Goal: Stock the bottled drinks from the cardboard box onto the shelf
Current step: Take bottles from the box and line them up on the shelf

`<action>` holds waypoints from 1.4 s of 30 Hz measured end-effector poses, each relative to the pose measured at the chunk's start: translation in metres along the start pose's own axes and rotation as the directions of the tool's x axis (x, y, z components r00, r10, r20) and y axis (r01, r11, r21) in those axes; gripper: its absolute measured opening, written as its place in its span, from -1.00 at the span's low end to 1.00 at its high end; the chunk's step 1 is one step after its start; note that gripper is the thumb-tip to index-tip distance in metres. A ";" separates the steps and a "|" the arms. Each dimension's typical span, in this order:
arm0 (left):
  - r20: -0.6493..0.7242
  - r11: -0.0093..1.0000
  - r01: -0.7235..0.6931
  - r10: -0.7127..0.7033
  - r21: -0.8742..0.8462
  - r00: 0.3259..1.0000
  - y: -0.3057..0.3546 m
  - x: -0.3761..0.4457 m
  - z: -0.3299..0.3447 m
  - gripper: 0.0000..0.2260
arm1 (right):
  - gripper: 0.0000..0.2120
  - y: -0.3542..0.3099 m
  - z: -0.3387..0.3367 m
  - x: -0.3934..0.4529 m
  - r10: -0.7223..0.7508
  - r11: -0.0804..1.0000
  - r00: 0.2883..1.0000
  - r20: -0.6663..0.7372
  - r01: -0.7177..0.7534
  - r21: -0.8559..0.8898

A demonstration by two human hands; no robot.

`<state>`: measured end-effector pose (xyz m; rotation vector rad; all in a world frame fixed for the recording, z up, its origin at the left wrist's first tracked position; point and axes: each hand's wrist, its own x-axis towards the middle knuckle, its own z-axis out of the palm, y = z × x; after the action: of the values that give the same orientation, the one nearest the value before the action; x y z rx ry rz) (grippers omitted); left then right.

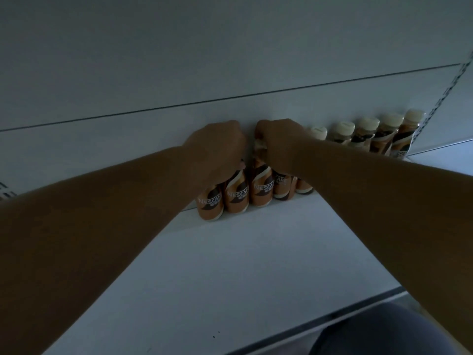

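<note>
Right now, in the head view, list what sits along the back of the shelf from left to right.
Left hand on the Nescafe bottles → right hand gripping a bottle top → row of cream-capped bottles → slotted shelf upright.

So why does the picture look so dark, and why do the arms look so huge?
Head view: the light is dim, so the left hand, right hand and coffee bottles look murky; the white shelf turns bluish-grey. The wide lens stretches the near forearms and tilts the back panel's lines. Far bottles look soft.
</note>
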<state>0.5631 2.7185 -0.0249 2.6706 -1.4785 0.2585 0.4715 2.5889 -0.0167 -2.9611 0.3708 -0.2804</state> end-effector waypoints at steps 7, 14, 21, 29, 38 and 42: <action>0.005 0.995 -0.033 0.033 0.090 0.999 0.011 -0.002 -0.006 -0.66 | -0.71 0.003 -0.001 0.004 0.044 0.999 0.999 -0.004 -0.044 0.009; -0.024 0.998 0.007 -0.005 0.070 1.000 0.011 -0.006 -0.004 -0.64 | -0.72 -0.001 0.001 0.010 0.077 0.997 0.997 0.002 -0.077 0.010; 0.003 0.995 -0.014 0.014 0.103 1.000 0.012 -0.006 -0.006 -0.67 | -0.74 -0.005 0.000 0.007 0.107 0.994 0.994 -0.001 -0.107 0.001; -0.034 0.999 0.033 -0.032 0.033 0.999 0.012 -0.006 -0.004 -0.87 | -0.77 -0.011 -0.001 -0.004 0.136 0.989 0.991 -0.017 -0.135 0.067; -0.152 0.945 -0.125 0.177 0.302 0.972 0.032 0.002 -0.015 -0.67 | -0.66 0.026 -0.019 -0.030 0.119 0.989 0.983 -0.138 -0.106 0.099; -0.136 0.970 -0.212 0.228 0.120 0.964 0.059 0.022 -0.012 -0.69 | -0.69 0.068 -0.027 -0.041 0.139 0.990 0.981 -0.136 -0.135 0.038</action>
<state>0.5232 2.6700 -0.0094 2.4954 -1.7581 0.5529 0.4111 2.5308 -0.0090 -2.8783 0.5798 -0.4709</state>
